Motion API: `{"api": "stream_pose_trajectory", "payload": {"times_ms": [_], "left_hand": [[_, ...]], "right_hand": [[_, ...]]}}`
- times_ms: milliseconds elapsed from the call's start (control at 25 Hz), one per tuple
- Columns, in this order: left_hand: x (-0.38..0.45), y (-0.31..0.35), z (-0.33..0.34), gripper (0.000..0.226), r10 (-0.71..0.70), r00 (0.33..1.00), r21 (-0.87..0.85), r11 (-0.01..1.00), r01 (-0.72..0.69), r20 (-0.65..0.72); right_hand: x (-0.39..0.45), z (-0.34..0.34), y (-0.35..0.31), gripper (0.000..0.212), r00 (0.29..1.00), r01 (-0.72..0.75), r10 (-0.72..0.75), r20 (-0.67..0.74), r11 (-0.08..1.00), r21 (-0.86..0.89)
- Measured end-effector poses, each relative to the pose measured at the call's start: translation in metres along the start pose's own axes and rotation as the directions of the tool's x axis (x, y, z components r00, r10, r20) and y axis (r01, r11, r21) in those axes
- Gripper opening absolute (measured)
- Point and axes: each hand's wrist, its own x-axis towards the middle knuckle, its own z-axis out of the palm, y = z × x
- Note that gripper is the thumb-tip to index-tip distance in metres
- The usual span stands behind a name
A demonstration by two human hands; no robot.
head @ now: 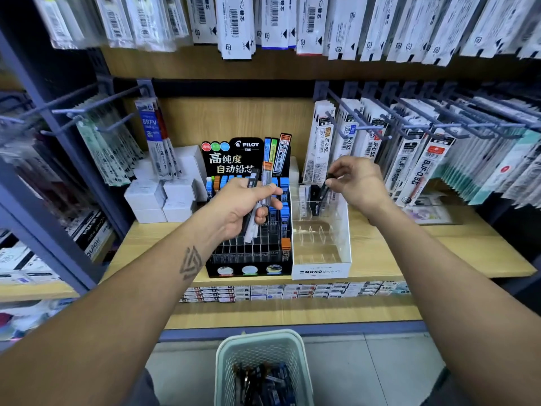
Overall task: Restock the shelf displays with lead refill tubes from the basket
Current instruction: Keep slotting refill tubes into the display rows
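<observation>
So the lead refill tubes are split three ways here. A small bunch [257, 200] sits in the left hand [243, 206], fingers curled round them, one clear tube with an orange cap sticking up at 12 o'clock and a dark one beside it. The right hand [355, 183] pinches a single black tube [325, 186] by its top end, tilted, lower end down in the back row of the clear MONO display [320, 247], which already has a couple of dark tubes at the back and bare slots toward the front. Just at 9 o'clock of that, touching it, is the black PILOT display [248, 238] with blue and orange capped tubes in its back rows and right column. Both stand on the wooden shelf [439, 253]. Down at 6 o'clock, on the floor, the pale green basket [263, 344] holds a pile of more dark tubes. White boxes [164, 197] are stacked at 9 o'clock of the PILOT stand, and hanging refill packs [415, 159] fill the hooks at 3 o'clock
</observation>
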Motion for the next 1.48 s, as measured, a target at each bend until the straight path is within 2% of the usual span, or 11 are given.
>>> {"api": "stream_pose_trajectory", "payload": {"times_ms": [160, 440, 680, 920, 1080, 1480], "left_hand": [[0.0, 0.0, -0.001, 0.026, -0.002, 1.0, -0.002, 1.0, 0.002, 0.007], [-0.002, 0.0, -0.005, 0.025, -0.01, 1.0, -0.013, 1.0, 0.01, 0.022], [-0.002, 0.0, -0.005, 0.025, -0.013, 1.0, -0.01, 1.0, 0.013, 0.027], [-0.003, 0.0, -0.006, 0.026, -0.023, 0.999, 0.005, 1.0, 0.023, 0.032], [-0.005, 0.0, -0.006, 0.025, -0.023, 0.999, 0.012, 1.0, 0.023, 0.036], [-0.003, -0.003, -0.007, 0.025, -0.016, 0.999, 0.016, 1.0, 0.016, 0.038]], "right_hand": [[0.002, 0.006, -0.002, 0.018, 1.0, 0.023, -0.024, -0.008, 0.995, -0.1], [0.0, 0.007, -0.006, 0.019, 0.997, 0.067, -0.069, -0.019, 0.992, -0.111], [-0.01, 0.013, -0.002, 0.016, 0.992, 0.113, -0.098, 0.076, 0.969, -0.22], [-0.009, 0.008, -0.003, 0.019, 0.992, 0.053, -0.031, 0.124, 0.982, -0.179], [-0.008, 0.002, -0.006, 0.018, 0.997, 0.053, -0.048, 0.058, 0.994, -0.091], [-0.01, 0.012, -0.002, 0.016, 0.994, 0.101, -0.085, 0.072, 0.96, -0.261]]}}
